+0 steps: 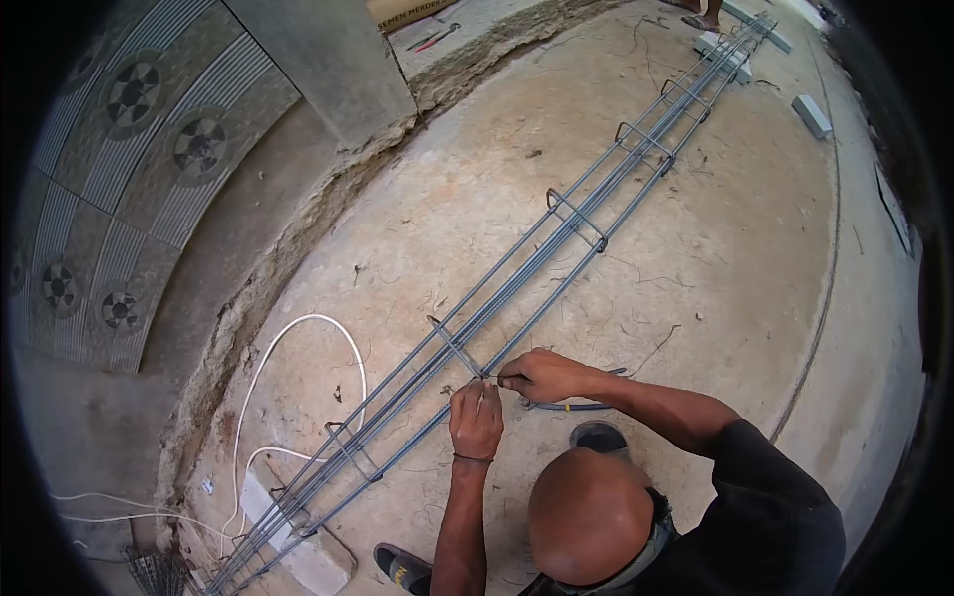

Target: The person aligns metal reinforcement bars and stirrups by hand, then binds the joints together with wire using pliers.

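Observation:
A long cage of steel bars (517, 274) with square stirrups runs diagonally from lower left to upper right. Near the lower corner of one stirrup (455, 346), my left hand (476, 421) has its fingers pressed together against the outer bar. My right hand (537, 378) is closed just right of that same corner, its fingertips pinching something small and dark that I cannot make out. The two hands nearly meet at the bar. What lies between the left fingertips is hidden.
Blocks (323, 562) lie under the cage's near end, others (725, 58) under its far end. A white hose (238, 437) curls at left. Red-handled pliers (434, 40) lie on a ledge. Another person's feet (702, 20) stand at the top. A bald head (591, 517) fills the bottom foreground.

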A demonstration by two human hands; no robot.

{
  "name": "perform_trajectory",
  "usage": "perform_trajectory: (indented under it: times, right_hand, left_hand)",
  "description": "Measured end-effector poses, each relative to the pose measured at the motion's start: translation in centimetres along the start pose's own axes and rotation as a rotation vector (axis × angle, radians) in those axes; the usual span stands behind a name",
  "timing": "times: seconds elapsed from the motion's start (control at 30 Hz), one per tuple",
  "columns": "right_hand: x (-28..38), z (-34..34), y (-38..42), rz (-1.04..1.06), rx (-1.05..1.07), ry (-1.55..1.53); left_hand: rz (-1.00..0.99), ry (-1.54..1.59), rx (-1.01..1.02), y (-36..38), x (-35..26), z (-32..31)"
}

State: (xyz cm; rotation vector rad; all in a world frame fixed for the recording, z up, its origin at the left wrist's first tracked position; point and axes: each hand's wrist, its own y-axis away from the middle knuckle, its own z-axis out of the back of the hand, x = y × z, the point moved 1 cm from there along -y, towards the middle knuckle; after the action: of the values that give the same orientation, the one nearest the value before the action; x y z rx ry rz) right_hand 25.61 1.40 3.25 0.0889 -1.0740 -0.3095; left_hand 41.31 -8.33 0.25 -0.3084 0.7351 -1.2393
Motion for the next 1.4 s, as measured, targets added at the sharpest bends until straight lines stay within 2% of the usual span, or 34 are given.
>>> perform_trajectory:
  times: [0.1,0.17,0.2,0.23,0.27,0.3,0.33,0.4,0.43,0.5,0.53,0.6,0.63,0.7,0.73,0.8,0.9,1.03,1.1,1.23,1.3,1.33,1.4]
  right_hand:
    - [0.4,-0.1,-0.6,-0.001,-0.049,0.145]
    - [1.8,-0.9,-0.6,0.014,-0.092,0.256]
    - [3.0,-1.3,-0.5,0.027,-0.137,0.367]
    - [4.1,-1.9,-0.3,0.021,-0.140,0.367]
    - [5.6,-2.6,0.0,0.144,-0.187,0.584]
    - [7.0,-2.8,0.0,0.271,-0.232,0.800]
    - [8.4,-2.8,-0.1,0.271,-0.231,0.800]
    - [10.5,-2.8,0.0,0.322,-0.247,1.010]
    - [10.3,-2.5,0.1,0.320,-0.258,1.013]
    - [9.1,-2.3,1.2,1.103,-0.483,0.914]
    - [7.6,-2.8,2.1,1.101,-0.484,0.918]
    - [3.9,-4.5,3.7,0.695,-0.393,0.380]
    - [2.9,-4.4,3.1,0.696,-0.393,0.383]
    - [0.3,-3.3,1.6,-0.288,-0.330,-0.375]
    - [0.0,-3.3,1.2,-0.297,-0.327,-0.381]
    - [0.0,-3.9,0.1,-0.438,-0.053,-1.202]
    - [-0.5,-5.7,-0.5,-0.396,-0.151,-1.132]
    - [-0.2,-6.1,-0.3,-0.429,-0.190,-1.049]
    - [-0.9,-6.4,-0.8,-0.272,-0.225,-0.966]
    - [-1.2,-5.7,-1.0,-0.155,-0.181,-0.867]
    - [-2.4,-5.4,-1.5,-0.158,-0.080,-1.061]
    - [-2.7,-5.0,-1.7,-0.157,-0.082,-1.060]
    - [-3.2,-4.0,-2.1,-0.236,0.031,-1.129]
  left_hand:
    - [-0.014,-0.002,-0.002,0.5,-0.5,-0.2]
    - [0.179,0.166,-0.097,0.7,-0.9,-0.5]
    - [0.175,0.172,-0.097,0.2,-1.2,-0.3]
    - [0.273,0.240,-0.087,-0.6,-1.5,0.2]
    - [0.373,0.305,-0.078,-1.0,-1.5,0.5]
    - [0.373,0.305,-0.080,-0.8,-0.1,-0.1]
    - [0.384,0.239,0.123,-0.1,2.2,-1.4]
    - [0.389,0.170,0.327,0.0,3.1,-1.5]
    - [0.511,0.282,0.277,-0.2,3.4,-1.3]
    - [0.766,0.514,0.176,-0.5,3.4,-0.9]
    - [0.763,0.517,0.177,-0.7,3.1,-0.7]
    - [0.974,0.852,-0.062,-0.9,2.3,-0.5]
    - [0.973,0.854,-0.063,-1.0,2.2,-0.6]
    - [0.964,0.850,-0.088,-1.0,1.8,-0.5]
    - [0.972,0.848,-0.080,-0.9,1.3,-0.3]
    - [0.904,0.635,-0.018,-1.3,0.7,0.1]
    - [0.862,0.541,0.065,-1.0,0.8,0.5]
    - [0.857,0.554,0.063,-1.0,0.5,0.4]
    - [0.912,0.646,-0.001,-1.1,0.3,0.4]
    - [0.868,0.648,-0.003,-0.7,0.0,0.8]
    - [1.058,0.570,-0.082,-0.2,-0.6,1.3]
    - [1.056,0.572,-0.082,0.4,-0.8,1.3]
    - [1.297,0.750,-0.142,2.0,-1.3,0.7]
